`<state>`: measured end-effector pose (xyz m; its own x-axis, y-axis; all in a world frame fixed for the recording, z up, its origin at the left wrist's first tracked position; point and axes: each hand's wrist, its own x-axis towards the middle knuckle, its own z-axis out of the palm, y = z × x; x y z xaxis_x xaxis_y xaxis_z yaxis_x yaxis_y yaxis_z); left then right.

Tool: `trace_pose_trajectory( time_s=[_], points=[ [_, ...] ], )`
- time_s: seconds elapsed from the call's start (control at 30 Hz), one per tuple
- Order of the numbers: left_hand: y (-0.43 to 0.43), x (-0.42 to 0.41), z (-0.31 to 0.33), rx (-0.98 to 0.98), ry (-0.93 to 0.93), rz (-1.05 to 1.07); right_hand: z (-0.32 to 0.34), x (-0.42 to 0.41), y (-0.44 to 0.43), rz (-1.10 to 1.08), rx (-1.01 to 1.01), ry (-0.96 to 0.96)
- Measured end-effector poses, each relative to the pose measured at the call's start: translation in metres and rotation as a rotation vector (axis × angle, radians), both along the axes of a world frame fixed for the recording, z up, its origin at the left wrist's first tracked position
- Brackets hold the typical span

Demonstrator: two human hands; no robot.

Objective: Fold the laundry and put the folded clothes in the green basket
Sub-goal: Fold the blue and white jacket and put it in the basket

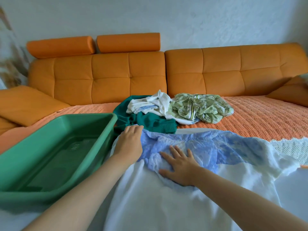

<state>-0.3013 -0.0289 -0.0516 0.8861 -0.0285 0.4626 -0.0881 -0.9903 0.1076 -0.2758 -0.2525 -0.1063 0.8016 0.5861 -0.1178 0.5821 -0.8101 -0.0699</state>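
Pressing right hand (179, 165), fingers spread, flat on white-and-blue garment (208, 147) laid across orange sofa (216, 69). Resting left hand (130, 140) on its left edge; grip impossible to tell. Just left, green basket (83, 116). Crowding the far edge, dark green top (150, 121), white clothes (150, 102), leaf-print cloth (200, 105).

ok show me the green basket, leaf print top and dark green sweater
green basket (90, 116): head view, far rim
leaf print top (200, 107): head view, crumpled middle
dark green sweater (155, 121): head view, front fold
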Motion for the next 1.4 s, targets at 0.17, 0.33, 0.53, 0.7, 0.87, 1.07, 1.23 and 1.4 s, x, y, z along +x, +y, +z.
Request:
trace_pose_trajectory(
  time_s=[0.17, 0.33, 0.53, 0.7, 0.87, 1.07, 1.23, 1.4],
  points=[
    [0.011, -0.022, 0.004, -0.274, 0.071, 0.284, 0.013, -0.003, 0.016, -0.036, 0.094, -0.041],
    [0.008, -0.020, 0.010, -0.471, 0.246, 0.480, 0.042, -0.006, 0.069, 0.016, 0.352, -0.162],
    [0.008, -0.021, 0.014, -0.408, 0.163, 0.413, 0.076, 0.013, 0.113, 0.042, 0.270, -0.216],
    [-0.002, -0.031, 0.017, -0.484, 0.161, 0.249, 0.087, 0.020, 0.098, 0.056, 0.082, -0.261],
    [-0.003, -0.032, 0.010, -0.593, 0.077, 0.160, 0.069, 0.018, 0.045, 0.036, 0.113, -0.313],
    [-0.007, -0.030, -0.003, -0.477, 0.533, 0.412, 0.045, 0.000, -0.003, -0.029, -0.005, -0.060],
    [-0.006, -0.029, 0.000, -0.418, 0.563, 0.491, 0.031, -0.019, -0.012, -0.004, 0.086, -0.091],
    [-0.011, -0.025, 0.038, -0.248, 0.396, 0.583, 0.028, -0.023, -0.015, 0.022, 0.171, -0.073]
  ],
)
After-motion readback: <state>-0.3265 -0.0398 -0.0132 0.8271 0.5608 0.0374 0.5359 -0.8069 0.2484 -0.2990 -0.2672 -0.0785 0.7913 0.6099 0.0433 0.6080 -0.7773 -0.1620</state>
